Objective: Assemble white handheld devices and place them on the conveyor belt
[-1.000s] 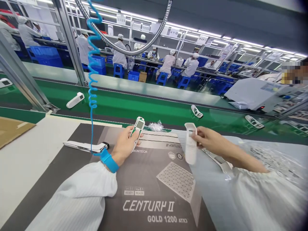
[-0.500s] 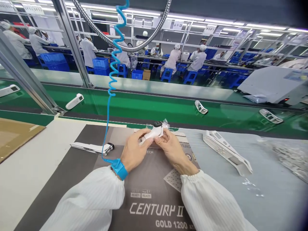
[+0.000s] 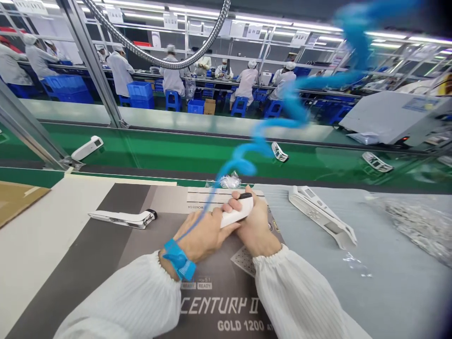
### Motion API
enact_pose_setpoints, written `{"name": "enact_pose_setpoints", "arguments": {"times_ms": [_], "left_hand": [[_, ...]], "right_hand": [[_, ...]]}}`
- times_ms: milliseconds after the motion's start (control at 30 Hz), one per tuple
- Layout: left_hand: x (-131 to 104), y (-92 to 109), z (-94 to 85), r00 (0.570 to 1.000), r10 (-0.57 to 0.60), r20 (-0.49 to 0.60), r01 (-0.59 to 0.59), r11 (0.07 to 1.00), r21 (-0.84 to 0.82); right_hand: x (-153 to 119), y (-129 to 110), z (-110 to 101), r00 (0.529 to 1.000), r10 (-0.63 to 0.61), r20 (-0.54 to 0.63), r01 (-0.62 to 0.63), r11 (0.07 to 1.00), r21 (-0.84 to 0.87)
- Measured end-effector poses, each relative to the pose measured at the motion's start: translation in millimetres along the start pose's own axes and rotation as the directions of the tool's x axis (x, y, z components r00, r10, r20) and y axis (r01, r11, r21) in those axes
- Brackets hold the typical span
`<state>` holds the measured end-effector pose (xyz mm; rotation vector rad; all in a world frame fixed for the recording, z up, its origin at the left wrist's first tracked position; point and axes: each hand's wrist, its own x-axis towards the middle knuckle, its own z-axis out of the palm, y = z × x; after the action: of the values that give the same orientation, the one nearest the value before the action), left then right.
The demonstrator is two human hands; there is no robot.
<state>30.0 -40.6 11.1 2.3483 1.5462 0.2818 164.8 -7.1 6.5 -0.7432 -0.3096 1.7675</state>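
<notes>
The left hand (image 3: pixel 202 234) and right hand (image 3: pixel 260 225) grip a white device (image 3: pixel 233 216) above a printed panel (image 3: pixel 137 249), a blurred blue cord (image 3: pixel 295 108) running up from the left wristband (image 3: pixel 179 260). Another device (image 3: pixel 122 217) lies left on the panel; shells (image 3: pixel 319 214) and a clear bag (image 3: pixel 416 226) lie right. Beyond, parts (image 3: pixel 87 148) dot a green belt (image 3: pixel 197 157).

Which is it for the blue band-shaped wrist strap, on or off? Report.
On: the strap wraps the wrist between left hand and white fabric sleeve.
</notes>
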Motion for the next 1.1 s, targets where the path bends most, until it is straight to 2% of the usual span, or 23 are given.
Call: {"name": "enact_pose_setpoints", "arguments": {"times_ms": [67,133,233,300,400,467,533,600,633,700,767,833,900,933,1000,1067,1100], "left_hand": [[1,-6,-3.4,0.994,-0.092,-0.056,0.092,0.996,0.000],[1,-12,-4.1,0.968,-0.140,-0.206,0.122,0.988,-0.097],[1,-15,0.0,0.905,-0.068,-0.421,-0.019,0.980,-0.199],[2,-12,3.8,0.880,-0.016,-0.474,-0.076,0.982,-0.175],[4,-7,6.8,0.868,0.019,-0.496,-0.107,0.983,-0.149],[4,-6,5.2,0.881,0.017,-0.473,-0.109,0.980,-0.168],[4,-9,0.4,0.921,-0.011,-0.391,-0.067,0.980,-0.185],[3,-17,-7.5,0.959,-0.091,-0.268,0.041,0.981,-0.188],[2,-23,-12.6,0.965,-0.153,-0.212,0.113,0.976,-0.188],[7,-38,-24.7,0.940,-0.306,-0.151,0.276,0.942,-0.192],[20,-58,-38.8,0.881,-0.442,-0.168,0.410,0.891,-0.196],[43,-81,-53.6,0.824,-0.516,-0.234,0.482,0.856,-0.188],[70,-105,-67.1,0.793,-0.546,-0.270,0.515,0.838,-0.181],[82,-116,-73.0,0.790,-0.548,-0.276,0.520,0.836,-0.173],[99,-135,-83.2,0.792,-0.553,-0.261,0.533,0.833,-0.148],[105,-148,-92.4,0.811,-0.542,-0.218,0.529,0.840,-0.120],[102,-152,-97.3,0.827,-0.530,-0.186,0.520,0.848,-0.107]], "right_hand": [[-1,0,2,0.994,0.015,0.111,-0.013,1.000,-0.020],[-2,4,4,0.970,0.013,0.241,0.006,0.997,-0.080],[-3,15,6,0.956,-0.007,0.292,0.055,0.986,-0.155],[-4,22,6,0.962,-0.011,0.272,0.056,0.985,-0.160],[-5,27,6,0.966,-0.050,0.253,0.088,0.986,-0.139],[-4,27,4,0.968,-0.069,0.240,0.107,0.983,-0.150],[0,24,1,0.969,-0.074,0.237,0.121,0.974,-0.192],[6,20,-5,0.969,-0.128,0.212,0.182,0.948,-0.262],[10,17,-9,0.968,-0.182,0.175,0.231,0.920,-0.318],[17,12,-18,0.945,-0.319,0.072,0.313,0.823,-0.473],[23,8,-25,0.902,-0.432,0.004,0.341,0.707,-0.620],[25,4,-31,0.873,-0.488,0.002,0.341,0.608,-0.716],[26,2,-36,0.856,-0.515,0.034,0.320,0.478,-0.818],[27,1,-38,0.845,-0.530,0.074,0.310,0.372,-0.875],[29,0,-44,0.798,-0.562,0.218,0.318,0.085,-0.944],[32,1,-51,0.732,-0.564,0.382,0.341,-0.183,-0.922],[34,2,-54,0.707,-0.555,0.439,0.344,-0.273,-0.898]]}}
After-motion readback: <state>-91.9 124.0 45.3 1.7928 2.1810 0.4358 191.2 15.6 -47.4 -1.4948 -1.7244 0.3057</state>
